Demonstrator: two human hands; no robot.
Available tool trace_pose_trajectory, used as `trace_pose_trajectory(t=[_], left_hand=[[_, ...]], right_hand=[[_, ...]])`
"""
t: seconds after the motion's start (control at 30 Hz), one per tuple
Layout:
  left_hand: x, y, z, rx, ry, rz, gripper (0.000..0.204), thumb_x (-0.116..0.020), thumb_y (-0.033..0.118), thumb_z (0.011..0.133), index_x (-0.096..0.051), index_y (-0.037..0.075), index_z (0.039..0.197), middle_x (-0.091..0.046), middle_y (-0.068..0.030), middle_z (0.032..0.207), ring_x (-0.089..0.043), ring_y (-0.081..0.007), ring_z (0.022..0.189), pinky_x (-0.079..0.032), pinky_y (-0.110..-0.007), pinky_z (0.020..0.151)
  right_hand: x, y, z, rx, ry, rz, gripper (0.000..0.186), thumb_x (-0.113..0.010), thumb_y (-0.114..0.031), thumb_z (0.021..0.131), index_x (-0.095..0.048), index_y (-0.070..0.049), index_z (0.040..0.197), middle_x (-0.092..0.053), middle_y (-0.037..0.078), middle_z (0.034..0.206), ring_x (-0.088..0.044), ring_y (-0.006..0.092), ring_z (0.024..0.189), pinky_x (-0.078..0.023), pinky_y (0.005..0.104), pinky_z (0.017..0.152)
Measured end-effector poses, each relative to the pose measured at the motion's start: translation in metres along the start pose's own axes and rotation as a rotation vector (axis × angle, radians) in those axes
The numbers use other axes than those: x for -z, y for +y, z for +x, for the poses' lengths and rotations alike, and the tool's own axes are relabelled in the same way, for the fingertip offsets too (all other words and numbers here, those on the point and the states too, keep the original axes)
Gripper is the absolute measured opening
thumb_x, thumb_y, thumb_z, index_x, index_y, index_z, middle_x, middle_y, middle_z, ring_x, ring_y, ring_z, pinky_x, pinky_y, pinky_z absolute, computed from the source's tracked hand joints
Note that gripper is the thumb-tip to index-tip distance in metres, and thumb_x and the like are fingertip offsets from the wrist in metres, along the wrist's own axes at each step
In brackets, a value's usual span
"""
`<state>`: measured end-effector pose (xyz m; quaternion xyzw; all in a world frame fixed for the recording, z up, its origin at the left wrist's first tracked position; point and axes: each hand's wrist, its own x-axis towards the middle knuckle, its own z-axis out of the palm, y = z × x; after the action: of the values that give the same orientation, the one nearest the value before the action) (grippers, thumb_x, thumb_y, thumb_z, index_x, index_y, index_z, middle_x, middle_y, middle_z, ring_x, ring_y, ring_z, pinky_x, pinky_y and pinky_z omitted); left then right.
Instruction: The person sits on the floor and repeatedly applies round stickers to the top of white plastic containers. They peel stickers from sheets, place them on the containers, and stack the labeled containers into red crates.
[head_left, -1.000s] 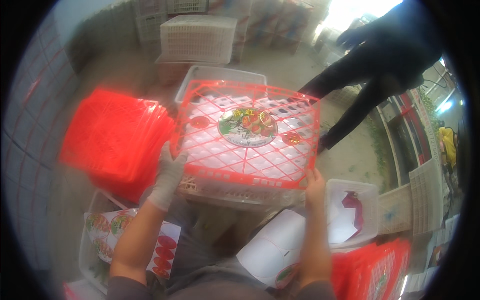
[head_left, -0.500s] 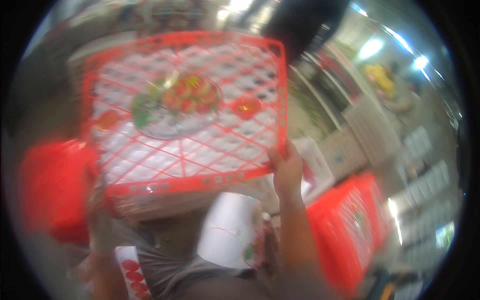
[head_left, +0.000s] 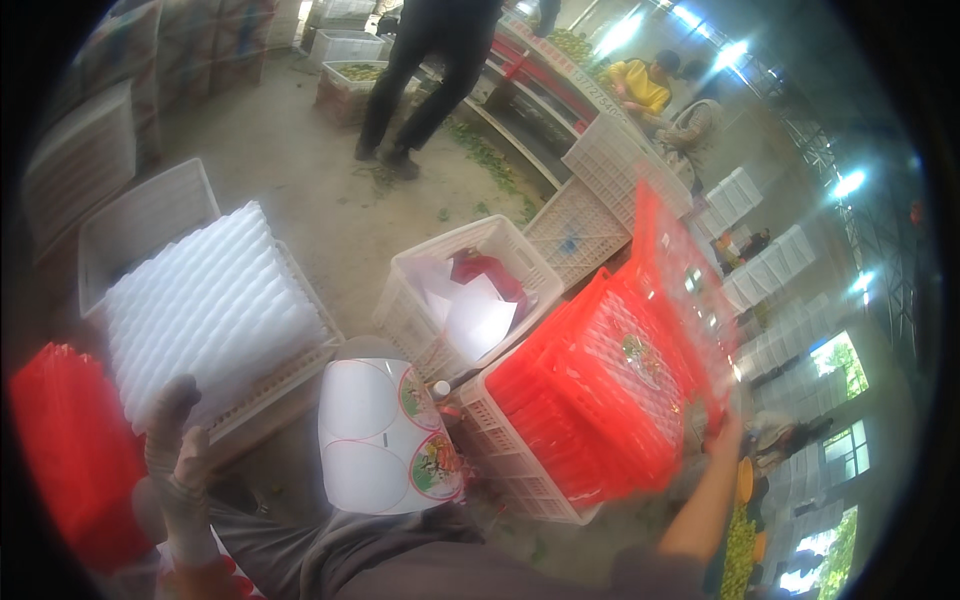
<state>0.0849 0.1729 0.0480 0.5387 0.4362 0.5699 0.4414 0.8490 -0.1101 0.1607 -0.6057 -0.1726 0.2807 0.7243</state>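
My right hand, at the right, grips the lower edge of a red plastic lattice panel. The panel stands tilted against or just above a stack of similar red panels, its edges blurred; whether it touches the stack I cannot tell. The top panel there carries a round printed label. My left hand, in a pale glove or wrap, is raised with fingers apart and nothing in it. It is nearest to the white bumpy foam sheets and another red stack. A sheet of round labels lies across my lap.
A white crate ahead holds paper and something dark red. Another crate bears the right-hand stack. More pale crates stand at the left. Farther off, a person in dark trousers stands on the floor; others work at the upper right.
The red panel, held up before me between both hands, has swung right to the stack in my right hand. My left hand has let go of it. The view ahead is uncovered.
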Motion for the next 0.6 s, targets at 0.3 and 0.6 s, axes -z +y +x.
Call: trace_pose_trajectory(t=[0.3, 0.6], left_hand=[[0.028, 0.005, -0.023, -0.165, -0.109, -0.096, 0.047, -0.056, 0.013, 0.096, -0.047, 0.002, 0.140, -0.052, -0.0129, 0.136, -0.052, -0.0188, 0.123, -0.048, -0.032, 0.096], [0.166, 0.110, -0.062, -0.091, 0.386, 1.814, 0.089, -0.079, 0.036, 0.069, -0.039, 0.001, 0.141, -0.037, -0.0215, 0.147, -0.035, -0.0419, 0.134, -0.030, -0.054, 0.110]], right_hand=[[0.068, 0.082, 0.052, 0.281, 0.703, -1.954, 0.046, -0.062, -0.035, 0.089, -0.065, 0.005, 0.110, -0.066, 0.026, 0.108, -0.063, 0.0406, 0.103, -0.049, 0.0471, 0.090], [-0.295, 0.102, 0.063, 1.052, -0.127, -1.164, 0.035, -0.054, -0.009, 0.098, -0.053, 0.004, 0.130, -0.057, 0.016, 0.129, -0.053, 0.0280, 0.122, -0.038, 0.0367, 0.107]])
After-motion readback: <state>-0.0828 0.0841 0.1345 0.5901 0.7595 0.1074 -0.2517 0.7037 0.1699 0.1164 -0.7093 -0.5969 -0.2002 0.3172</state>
